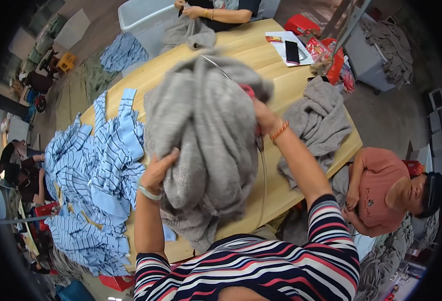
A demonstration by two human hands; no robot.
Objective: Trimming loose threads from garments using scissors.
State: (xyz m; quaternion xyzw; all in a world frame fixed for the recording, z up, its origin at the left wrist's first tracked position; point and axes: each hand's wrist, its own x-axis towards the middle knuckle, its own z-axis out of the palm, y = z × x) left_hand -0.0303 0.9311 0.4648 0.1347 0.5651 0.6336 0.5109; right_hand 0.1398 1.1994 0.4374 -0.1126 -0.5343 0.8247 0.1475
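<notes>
A large bundle of grey fuzzy knit cloth [201, 125] fills the middle of the table, partly smeared by motion. My left hand [156, 170] is closed on the left side of the bundle, its thumb showing and some fingers hidden in the folds. At the bundle's right side, my right hand [267, 118] is closed round a red-handled tool [247, 91]. A thin metal rod [215, 66] lies across the cloth beyond it and seems to belong to the tool. From below that hand a pale cord [264, 185] hangs toward the table edge.
Blue striped knit pieces [98, 170] are heaped at the left of the wooden table [276, 200]. More grey cloth [318, 118] lies at the right. A phone [291, 52] rests on paper at the far right. One co-worker [381, 193] sits at right; another's hands [193, 11] hold cloth at the far side.
</notes>
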